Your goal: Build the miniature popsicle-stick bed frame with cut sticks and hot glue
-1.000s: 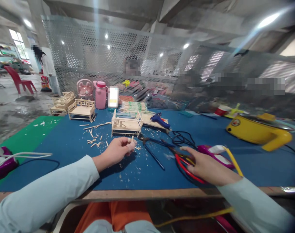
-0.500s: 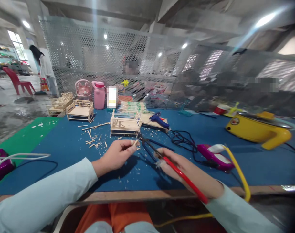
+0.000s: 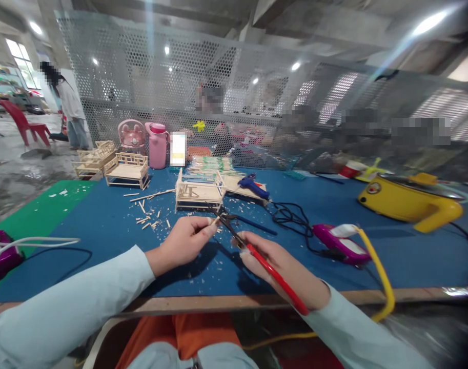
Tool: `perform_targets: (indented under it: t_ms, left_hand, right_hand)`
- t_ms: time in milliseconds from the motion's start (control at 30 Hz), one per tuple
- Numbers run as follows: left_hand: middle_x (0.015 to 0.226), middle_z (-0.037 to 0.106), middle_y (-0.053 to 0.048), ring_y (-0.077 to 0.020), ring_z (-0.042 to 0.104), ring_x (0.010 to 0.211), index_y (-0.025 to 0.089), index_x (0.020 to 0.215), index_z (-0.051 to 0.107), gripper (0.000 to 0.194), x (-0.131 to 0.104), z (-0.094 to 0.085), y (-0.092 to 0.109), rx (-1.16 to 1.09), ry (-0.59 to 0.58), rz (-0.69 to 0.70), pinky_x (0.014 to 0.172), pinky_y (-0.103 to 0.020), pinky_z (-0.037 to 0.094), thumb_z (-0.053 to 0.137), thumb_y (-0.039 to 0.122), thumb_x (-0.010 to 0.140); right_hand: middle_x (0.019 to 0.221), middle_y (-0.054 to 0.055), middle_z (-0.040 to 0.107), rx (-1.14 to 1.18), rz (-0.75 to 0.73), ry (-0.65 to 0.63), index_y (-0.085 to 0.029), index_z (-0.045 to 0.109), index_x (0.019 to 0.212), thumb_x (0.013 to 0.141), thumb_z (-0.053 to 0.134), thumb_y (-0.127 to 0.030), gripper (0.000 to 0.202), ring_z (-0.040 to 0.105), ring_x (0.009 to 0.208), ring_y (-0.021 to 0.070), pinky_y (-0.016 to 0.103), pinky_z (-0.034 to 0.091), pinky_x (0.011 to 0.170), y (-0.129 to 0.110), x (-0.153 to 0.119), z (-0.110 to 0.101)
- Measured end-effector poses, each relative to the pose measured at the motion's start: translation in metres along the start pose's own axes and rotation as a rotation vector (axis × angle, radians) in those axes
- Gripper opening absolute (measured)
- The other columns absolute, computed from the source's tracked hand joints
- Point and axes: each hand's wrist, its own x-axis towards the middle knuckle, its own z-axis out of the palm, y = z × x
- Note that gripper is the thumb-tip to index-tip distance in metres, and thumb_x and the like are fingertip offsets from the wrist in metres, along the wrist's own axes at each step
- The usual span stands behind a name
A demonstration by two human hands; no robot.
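My left hand [image 3: 187, 237] is closed in a pinch on a thin wooden stick [image 3: 216, 221], whose short end pokes out past the fingertips. My right hand [image 3: 266, 256] is wrapped round a red-handled cutting tool [image 3: 274, 277] with long dark jaws; whether it is scissors or pliers I cannot tell. Its jaws reach up to the left, at the stick's end. Just beyond both hands stands a miniature wooden bed frame [image 3: 198, 195]. Blue-handled pliers [image 3: 255, 224] lie behind my right hand, partly covered by the tool. Cut stick pieces [image 3: 144, 221] are scattered to the left.
Two more wooden models [image 3: 126, 171] [image 3: 95, 160] stand back left, near a pink bottle [image 3: 157, 147]. A blue glue gun [image 3: 252, 185] rests behind, its cord running to a purple power strip [image 3: 343, 246]. A yellow electric pan [image 3: 405, 200] is at right; a mesh partition [image 3: 141, 66] bounds the back.
My right hand has moved left and slightly up, bringing the tool's jaws to the stick in my left hand. My left hand has barely moved; the stick stays pinched.
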Motion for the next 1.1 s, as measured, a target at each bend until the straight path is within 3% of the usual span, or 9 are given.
perform_targets:
  t_ms: [233, 433, 667, 767, 867, 933, 1033, 1100]
  left_hand:
    - [0.056, 0.033, 0.004, -0.0086, 0.030, 0.057, 0.015, 0.059, 0.044, 0.034, -0.001, 0.000, 0.002, -0.025, -0.018, -0.013, 0.053, -0.020, 0.025, 0.040, 0.038, 0.083]
    - [0.056, 0.034, 0.004, -0.0085, 0.031, 0.057, 0.015, 0.056, 0.040, 0.033, -0.002, 0.000, 0.002, 0.037, -0.010, 0.023, 0.054, -0.020, 0.026, 0.040, 0.033, 0.084]
    - [0.056, 0.033, 0.004, -0.0084, 0.031, 0.057, 0.016, 0.056, 0.040, 0.032, -0.002, 0.001, 0.002, 0.030, -0.039, 0.047, 0.055, -0.020, 0.027, 0.040, 0.030, 0.084]
    - [0.059, 0.035, 0.004, -0.0090, 0.032, 0.060, 0.015, 0.057, 0.043, 0.032, -0.001, 0.001, 0.001, 0.005, -0.047, 0.045, 0.058, -0.020, 0.029, 0.040, 0.032, 0.084]
    - [0.058, 0.035, 0.004, -0.0088, 0.031, 0.059, 0.015, 0.056, 0.044, 0.034, 0.000, 0.002, -0.005, 0.011, -0.071, 0.009, 0.057, -0.021, 0.028, 0.043, 0.035, 0.083]
    - [0.055, 0.031, 0.004, -0.0081, 0.027, 0.055, 0.015, 0.054, 0.042, 0.037, 0.000, 0.003, -0.010, 0.017, -0.097, -0.056, 0.052, -0.021, 0.024, 0.043, 0.038, 0.082]
    - [0.052, 0.026, 0.005, -0.0075, 0.023, 0.052, 0.016, 0.051, 0.037, 0.042, 0.002, 0.003, -0.014, 0.035, -0.107, -0.125, 0.049, -0.022, 0.020, 0.043, 0.043, 0.082]
    - [0.051, 0.026, 0.005, -0.0071, 0.024, 0.051, 0.016, 0.051, 0.036, 0.043, 0.003, 0.003, -0.016, 0.041, -0.092, -0.131, 0.050, -0.022, 0.020, 0.043, 0.044, 0.082]
  right_hand:
    - [0.070, 0.002, 0.058, 0.022, -0.026, 0.012, -0.018, 0.052, 0.085, 0.084, 0.041, -0.041, 0.025, 0.052, 0.068, 0.0145, 0.022, 0.044, 0.062, 0.002, -0.001, 0.004]
    - [0.063, -0.001, 0.054, -0.015, -0.031, 0.018, -0.018, 0.053, 0.085, 0.084, 0.042, -0.043, 0.027, 0.049, 0.060, 0.0129, 0.021, 0.041, 0.056, -0.001, -0.001, 0.003]
    - [0.056, -0.001, 0.051, -0.163, 0.028, 0.065, -0.020, 0.051, 0.070, 0.086, 0.034, -0.049, 0.037, 0.046, 0.053, 0.0122, 0.022, 0.038, 0.052, -0.003, -0.003, 0.004]
    - [0.063, 0.000, 0.058, -0.255, 0.164, 0.136, -0.022, 0.052, 0.081, 0.080, 0.044, -0.048, 0.027, 0.054, 0.059, 0.0155, 0.024, 0.041, 0.056, 0.013, -0.001, -0.009]
    - [0.068, 0.004, 0.063, -0.509, 0.433, 0.224, -0.021, 0.050, 0.096, 0.073, 0.055, -0.041, 0.031, 0.060, 0.063, 0.0213, 0.027, 0.042, 0.057, 0.043, 0.003, -0.029]
    - [0.074, 0.008, 0.065, -0.651, 0.523, 0.192, -0.018, 0.052, 0.100, 0.076, 0.051, -0.036, 0.030, 0.062, 0.066, 0.0236, 0.029, 0.042, 0.057, 0.065, 0.006, -0.041]
    - [0.091, 0.012, 0.066, -0.737, 0.436, 0.110, -0.015, 0.059, 0.099, 0.078, 0.048, -0.030, 0.028, 0.063, 0.081, 0.0243, 0.030, 0.045, 0.068, 0.082, 0.010, -0.051]
    - [0.099, 0.013, 0.065, -0.803, 0.318, 0.176, -0.015, 0.063, 0.100, 0.076, 0.048, -0.025, 0.029, 0.061, 0.089, 0.0255, 0.031, 0.045, 0.074, 0.076, 0.015, -0.051]
